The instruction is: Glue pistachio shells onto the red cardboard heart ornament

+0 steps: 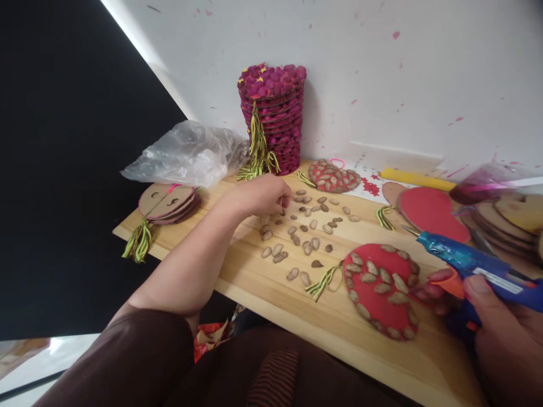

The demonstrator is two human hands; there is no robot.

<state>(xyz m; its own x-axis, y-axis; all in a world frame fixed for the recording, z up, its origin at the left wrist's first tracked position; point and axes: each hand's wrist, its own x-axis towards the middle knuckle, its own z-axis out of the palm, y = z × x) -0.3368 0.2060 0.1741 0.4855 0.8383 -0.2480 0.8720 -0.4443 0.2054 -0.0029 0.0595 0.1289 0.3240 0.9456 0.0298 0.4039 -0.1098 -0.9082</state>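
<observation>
My right hand [494, 325] grips a blue hot glue gun [470, 263] with an orange trigger, its metal tip pointing left. Just below the tip lies a red heart-shaped card [379, 314] with brown nut-like pods stuck around its rim and across its middle. A yellow-green tassel [323, 282] hangs off its left side. My left hand [271, 196] reaches across to the loose pods [307, 247] scattered on the wooden table. Its fingers are curled together low over them; what they hold, if anything, is hidden.
A purple pod-covered stack [274, 121] stands against the white wall, beside a clear plastic bag [190, 150]. Cardboard discs with a tassel [167, 203] lie at left. Behind are a pod-covered heart [333, 176], a plain red heart [432, 215] and a yellow stick [418, 179]. The table's front edge [297, 339] is near me.
</observation>
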